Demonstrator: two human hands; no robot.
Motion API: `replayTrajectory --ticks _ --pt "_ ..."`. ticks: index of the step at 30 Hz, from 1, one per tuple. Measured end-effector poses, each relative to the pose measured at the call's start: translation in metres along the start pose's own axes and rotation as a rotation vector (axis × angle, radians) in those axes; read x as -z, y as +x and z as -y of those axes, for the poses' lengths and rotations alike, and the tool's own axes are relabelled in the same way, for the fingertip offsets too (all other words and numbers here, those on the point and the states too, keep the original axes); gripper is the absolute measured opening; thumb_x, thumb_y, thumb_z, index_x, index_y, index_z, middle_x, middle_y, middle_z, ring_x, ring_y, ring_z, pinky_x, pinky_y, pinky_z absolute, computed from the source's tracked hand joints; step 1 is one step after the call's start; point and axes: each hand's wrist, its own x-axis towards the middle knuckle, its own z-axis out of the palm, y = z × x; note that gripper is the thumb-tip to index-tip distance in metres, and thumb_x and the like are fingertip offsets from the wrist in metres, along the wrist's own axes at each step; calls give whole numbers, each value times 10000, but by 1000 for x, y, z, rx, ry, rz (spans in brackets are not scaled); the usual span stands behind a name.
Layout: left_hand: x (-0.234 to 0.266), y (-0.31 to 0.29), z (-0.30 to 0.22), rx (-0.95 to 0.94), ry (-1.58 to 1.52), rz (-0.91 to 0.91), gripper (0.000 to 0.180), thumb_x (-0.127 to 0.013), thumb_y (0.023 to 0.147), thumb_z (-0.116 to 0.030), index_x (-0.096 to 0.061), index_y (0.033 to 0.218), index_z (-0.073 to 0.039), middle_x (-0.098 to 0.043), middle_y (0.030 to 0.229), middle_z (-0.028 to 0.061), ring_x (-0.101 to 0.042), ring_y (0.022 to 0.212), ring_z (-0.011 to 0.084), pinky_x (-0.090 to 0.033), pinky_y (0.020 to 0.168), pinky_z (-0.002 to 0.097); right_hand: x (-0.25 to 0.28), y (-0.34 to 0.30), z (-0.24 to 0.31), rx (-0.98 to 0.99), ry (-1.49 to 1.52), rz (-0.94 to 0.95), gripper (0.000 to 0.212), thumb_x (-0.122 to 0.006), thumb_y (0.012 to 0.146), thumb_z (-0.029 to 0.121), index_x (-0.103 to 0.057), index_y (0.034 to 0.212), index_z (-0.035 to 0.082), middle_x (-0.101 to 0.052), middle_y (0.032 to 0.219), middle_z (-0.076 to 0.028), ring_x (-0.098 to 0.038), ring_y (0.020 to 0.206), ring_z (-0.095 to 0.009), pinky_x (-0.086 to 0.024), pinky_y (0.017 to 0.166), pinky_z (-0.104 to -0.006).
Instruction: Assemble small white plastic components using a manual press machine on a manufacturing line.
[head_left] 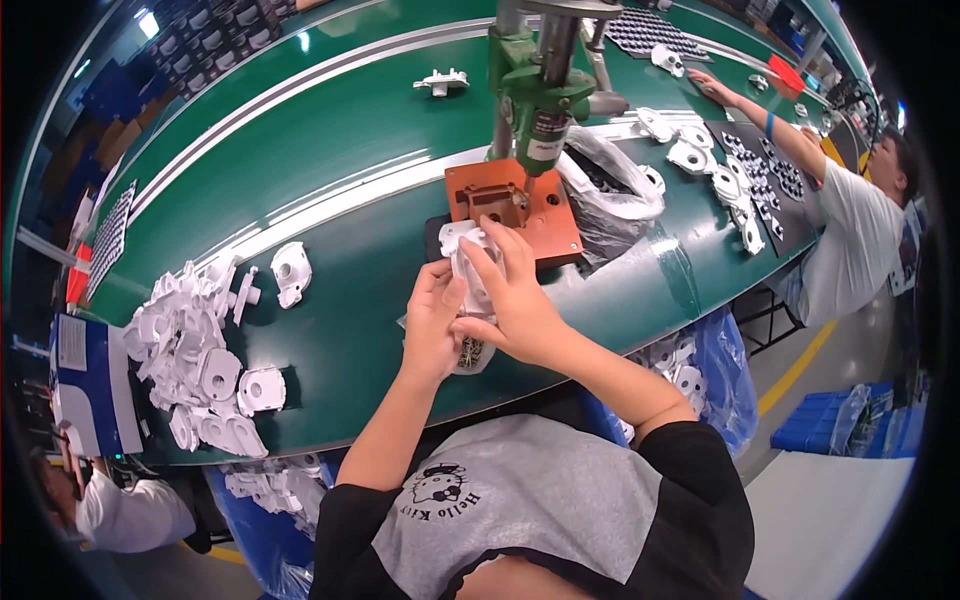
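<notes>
White moulded plastic housing point(468, 262) sits pinched between my left hand point(432, 322) and right hand point(513, 300), just before the orange press fixture plate point(520, 205); loosening my fingers might drop it.

A white moulded plastic part point(468, 262) with a round boss, held upright between both hands, sits at six o'clock of the orange fixture plate point(520, 208).

Bright overhead light glares off the green table point(330, 330); fisheye edges bend, darken and blur.
</notes>
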Motion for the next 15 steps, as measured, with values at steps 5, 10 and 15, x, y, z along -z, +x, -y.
replayTrajectory --ticks 5,10,15 --pt "2 18 -17 -13 306 5 265 -545 908 -74 -457 1134 33 -629 994 120 -611 862 135 -500 738 267 20 -1 -21 19 321 -80 793 -634 815 363 -240 1387 -19 -312 1411 -217 -321 1311 -320 -256 1061 -400" --pt "1 47 -39 -513 1276 80 210 -600 821 -82 -599 1030 -66 -663 860 101 -654 823 199 -511 672 317 59 11 -60 -140 5 -394 205 -579 802 63 -590 994 -6 -603 998 -128 -580 916 -228 -442 829 -323" --pt "5 90 -18 -1083 1791 314 233 -616 732 -84 -612 963 -107 -648 915 121 -637 914 308 -523 749 380 95 12 -187 -494 -393 -370 162 -595 780 99 -632 914 14 -613 874 -133 -611 780 -253 -472 720 -339"
